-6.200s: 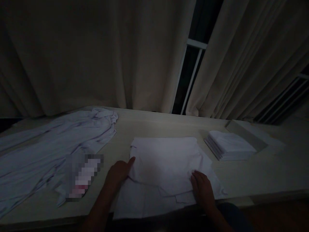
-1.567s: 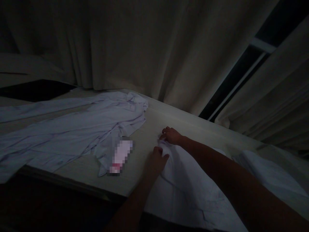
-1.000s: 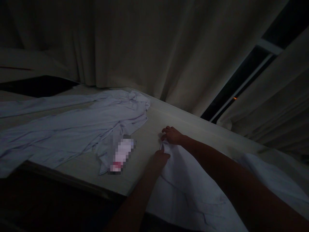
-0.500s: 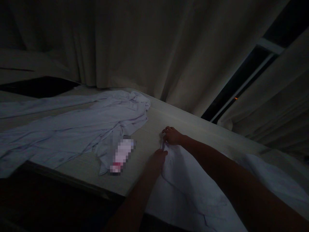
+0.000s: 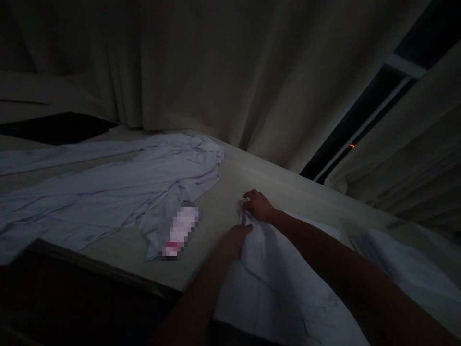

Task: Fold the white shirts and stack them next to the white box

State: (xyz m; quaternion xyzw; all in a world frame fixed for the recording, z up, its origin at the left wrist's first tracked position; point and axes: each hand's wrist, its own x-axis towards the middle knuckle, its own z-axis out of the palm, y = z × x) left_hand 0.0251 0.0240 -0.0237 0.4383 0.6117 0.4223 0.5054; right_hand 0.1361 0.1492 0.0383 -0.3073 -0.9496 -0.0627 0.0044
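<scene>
A white shirt (image 5: 273, 269) lies bunched and draped over the pale tabletop, hanging past its front edge. At its far left corner, my left hand (image 5: 237, 240) pinches the edge of the cloth between thumb and fingers. Just beyond it, my right hand (image 5: 258, 205) has curled fingers closed on the same edge, the cloth partly hidden under them. Both forearms cross over the fabric. Dim light leaves the shirt's details hard to read.
A second white shirt (image 5: 118, 187) is spread out at the left. On its corner rests a phone-like item (image 5: 180, 231), blurred out. A dark flat object (image 5: 59, 127) lies at the back left, folded white cloth (image 5: 406, 259) at the right. Curtains (image 5: 201, 67) hang behind the table (image 5: 212, 206).
My hands have barely shifted and keep their hold on the shirt's edge. The cloth between them is more raised and creased, and more white fabric shows beyond my right forearm.
</scene>
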